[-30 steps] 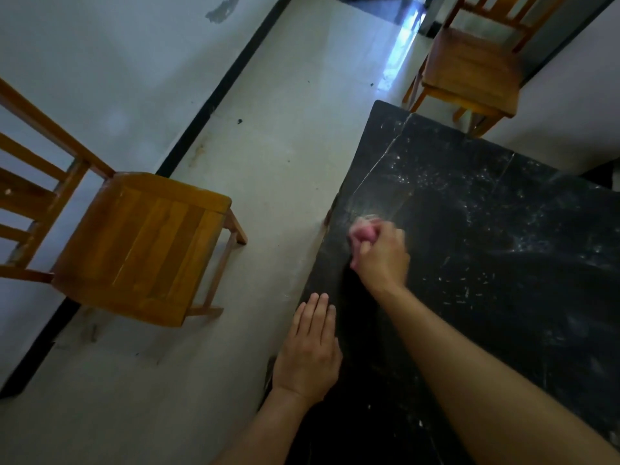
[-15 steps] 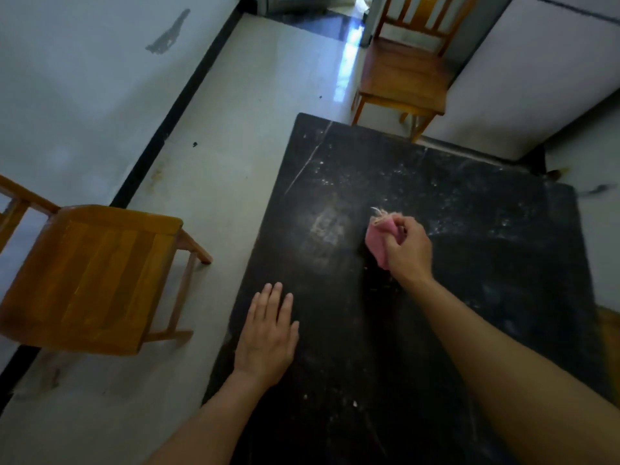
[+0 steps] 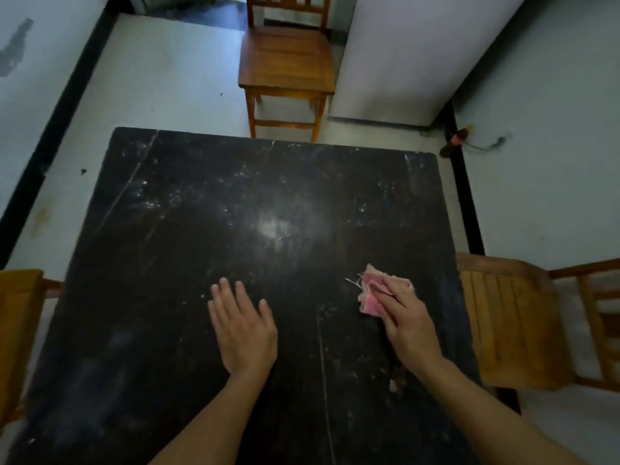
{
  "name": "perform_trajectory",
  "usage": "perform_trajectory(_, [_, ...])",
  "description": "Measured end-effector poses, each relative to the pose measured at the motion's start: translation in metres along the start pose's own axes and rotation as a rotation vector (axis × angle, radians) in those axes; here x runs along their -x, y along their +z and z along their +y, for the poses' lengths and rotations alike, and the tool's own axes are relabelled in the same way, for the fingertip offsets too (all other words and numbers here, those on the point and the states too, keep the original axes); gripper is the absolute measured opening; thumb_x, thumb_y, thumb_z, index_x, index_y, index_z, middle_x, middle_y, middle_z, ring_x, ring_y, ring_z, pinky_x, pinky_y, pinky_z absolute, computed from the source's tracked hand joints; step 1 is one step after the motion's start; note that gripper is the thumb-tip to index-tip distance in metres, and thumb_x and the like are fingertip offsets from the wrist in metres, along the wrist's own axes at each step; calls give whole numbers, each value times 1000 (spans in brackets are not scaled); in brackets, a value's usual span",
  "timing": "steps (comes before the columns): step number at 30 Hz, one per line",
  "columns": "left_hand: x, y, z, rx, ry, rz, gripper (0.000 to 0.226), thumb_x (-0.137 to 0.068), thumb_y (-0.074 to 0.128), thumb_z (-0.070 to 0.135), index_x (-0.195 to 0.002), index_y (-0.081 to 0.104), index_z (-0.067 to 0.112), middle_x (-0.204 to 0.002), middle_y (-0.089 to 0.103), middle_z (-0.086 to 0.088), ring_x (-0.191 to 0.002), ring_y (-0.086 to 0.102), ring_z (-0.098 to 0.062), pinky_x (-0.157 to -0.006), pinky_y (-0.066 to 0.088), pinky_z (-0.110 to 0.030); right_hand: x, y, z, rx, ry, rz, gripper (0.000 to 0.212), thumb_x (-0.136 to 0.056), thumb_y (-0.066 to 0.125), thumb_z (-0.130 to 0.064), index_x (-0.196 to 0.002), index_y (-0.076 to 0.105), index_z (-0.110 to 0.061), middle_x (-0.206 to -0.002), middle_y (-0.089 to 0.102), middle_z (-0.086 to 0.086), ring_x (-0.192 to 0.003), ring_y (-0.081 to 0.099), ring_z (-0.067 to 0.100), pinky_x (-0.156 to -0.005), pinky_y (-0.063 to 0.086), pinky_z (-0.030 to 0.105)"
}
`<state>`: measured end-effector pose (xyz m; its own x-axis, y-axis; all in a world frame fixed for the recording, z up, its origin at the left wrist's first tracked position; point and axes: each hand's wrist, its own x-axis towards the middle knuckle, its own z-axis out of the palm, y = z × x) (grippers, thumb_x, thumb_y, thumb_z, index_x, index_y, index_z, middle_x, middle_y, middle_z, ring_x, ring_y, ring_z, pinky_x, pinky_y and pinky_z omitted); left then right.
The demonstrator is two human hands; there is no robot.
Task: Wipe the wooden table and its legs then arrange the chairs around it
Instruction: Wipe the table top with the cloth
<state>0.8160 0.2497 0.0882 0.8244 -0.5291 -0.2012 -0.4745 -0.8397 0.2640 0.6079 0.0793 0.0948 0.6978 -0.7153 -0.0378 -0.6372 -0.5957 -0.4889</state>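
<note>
A dark, scratched and dusty table (image 3: 188, 229) fills the middle of the view. My right hand (image 3: 407, 322) lies over a folded pink cloth (image 3: 370, 290) on the table's right half, fingers curled round it. My left hand (image 3: 241, 325) rests flat on the tabletop near the middle, fingers straight. One wooden chair (image 3: 288, 62) stands beyond the far edge. A second chair (image 3: 513, 317) stands at the right side. A third chair (image 3: 16, 330) shows at the left edge, partly cut off.
A white wall runs along the left with a black skirting strip (image 3: 50, 135). A white block or cabinet (image 3: 402, 55) stands behind the far chair. A dark bottle-like thing (image 3: 454, 142) lies on the floor by the right wall.
My right hand has swept the pink cloth from the table's left edge across to its right half. My left hand has moved inward from the left edge. The view has turned to the right.
</note>
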Motion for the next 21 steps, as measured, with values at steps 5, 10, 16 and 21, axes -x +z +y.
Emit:
perform_trajectory(5, [-1,17,9,-70,-28,48,60,-97,32,38,-144,31,-1,-154,21,-22,-145,14,-33,-118,13,-48,-93,-24,63,22,80,100,48,-90,59,-4,-134,57,-23,-149,44,1,-139,37,24,-114,27,42])
perform_trajectory(10, [-3,23,12,-80,-47,101,64,-94,25,41,-143,32,1,-155,22,-20,-146,13,-31,-119,10,-45,-247,-45,88,61,208,236,34,-95,49,-8,-122,66,-19,-124,63,9,-116,55,31,-101,44,42])
perform_trajectory(16, [-3,24,11,-107,-53,108,65,-93,24,40,-142,34,-1,-154,24,-21,-145,15,-33,-118,14,-47,-202,-48,68,-22,115,373,35,-99,46,-15,-131,58,-16,-117,63,6,-106,54,24,-89,42,29])
perform_trajectory(21, [-1,20,17,-117,-66,97,64,-93,23,39,-142,35,-1,-153,24,-21,-144,16,-33,-118,15,-48,-147,-28,94,190,28,164,47,-103,42,-21,-149,36,-20,-156,32,3,-145,26,24,-114,21,41])
